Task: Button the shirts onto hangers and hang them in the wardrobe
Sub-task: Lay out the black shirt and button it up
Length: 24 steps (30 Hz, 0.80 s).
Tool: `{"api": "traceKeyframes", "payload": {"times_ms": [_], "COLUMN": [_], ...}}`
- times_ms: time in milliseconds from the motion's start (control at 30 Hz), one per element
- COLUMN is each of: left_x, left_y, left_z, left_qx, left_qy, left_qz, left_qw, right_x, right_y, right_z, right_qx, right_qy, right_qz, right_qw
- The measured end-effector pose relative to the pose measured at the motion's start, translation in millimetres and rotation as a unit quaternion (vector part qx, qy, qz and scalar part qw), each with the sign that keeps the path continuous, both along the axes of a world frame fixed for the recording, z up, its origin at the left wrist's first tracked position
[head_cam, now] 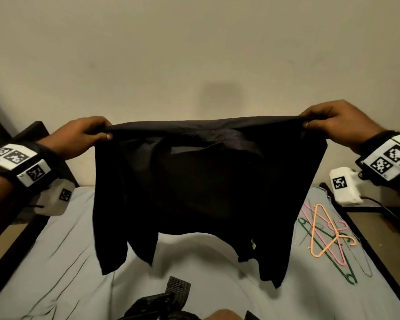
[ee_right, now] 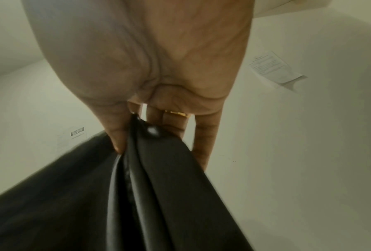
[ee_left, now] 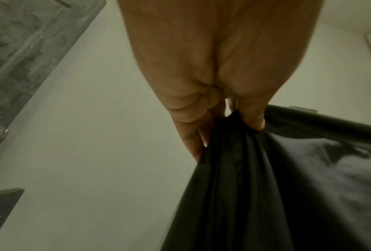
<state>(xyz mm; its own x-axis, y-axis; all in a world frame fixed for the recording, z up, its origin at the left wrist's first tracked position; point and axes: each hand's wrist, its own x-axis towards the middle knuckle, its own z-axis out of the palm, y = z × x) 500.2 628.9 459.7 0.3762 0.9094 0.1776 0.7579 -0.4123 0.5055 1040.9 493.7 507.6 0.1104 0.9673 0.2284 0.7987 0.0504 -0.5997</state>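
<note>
A black shirt (head_cam: 206, 188) hangs stretched between my two hands above the bed, its top edge pulled taut and its sleeves and hem dangling. My left hand (head_cam: 95, 132) pinches the shirt's left top corner between thumb and fingers; in the left wrist view the dark cloth (ee_left: 266, 186) bunches under the thumb of that hand (ee_left: 233, 129). My right hand (head_cam: 314, 121) pinches the right top corner; in the right wrist view the folds of the shirt (ee_right: 148, 186) run down from the pinching right hand (ee_right: 135, 134). Several plastic hangers (head_cam: 326, 236), orange, pink and green, lie on the bed at the right.
A light grey bedsheet (head_cam: 67, 262) covers the bed below the shirt. A plain beige wall (head_cam: 194, 54) stands behind. Dark furniture edges flank the bed at the left (head_cam: 35, 132) and right (head_cam: 367, 239). No wardrobe shows in the head view.
</note>
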Motion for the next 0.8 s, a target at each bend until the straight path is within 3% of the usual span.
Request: {"api": "traceKeyframes", "payload": {"times_ms": [200,433,600,800], "left_x": [36.5,58.2,79.6,103.1], "left_y": [-17.6,-42.5,-61.0,-72.7], "left_z": [-6.1,-2.1,-6.6,-31.7], "left_qx": [0.038,0.149,0.142,0.053], "left_qy": [0.196,0.303,0.268,0.147], "left_qz": [0.008,-0.013,0.024,0.17], "left_qw": [0.98,0.941,0.953,0.973], "right_x": [7.9,27.0,44.5,44.8], "right_y": [8.2,15.8,23.1,11.6], "right_z": [-9.2,-23.9,-41.4,-57.2], "right_qx": [-0.02,-0.002,-0.11,-0.058], "right_qy": [-0.102,-0.084,-0.083,0.182], "right_qz": [-0.063,-0.115,-0.081,-0.086], "right_qw": [0.993,0.99,0.987,0.978]}}
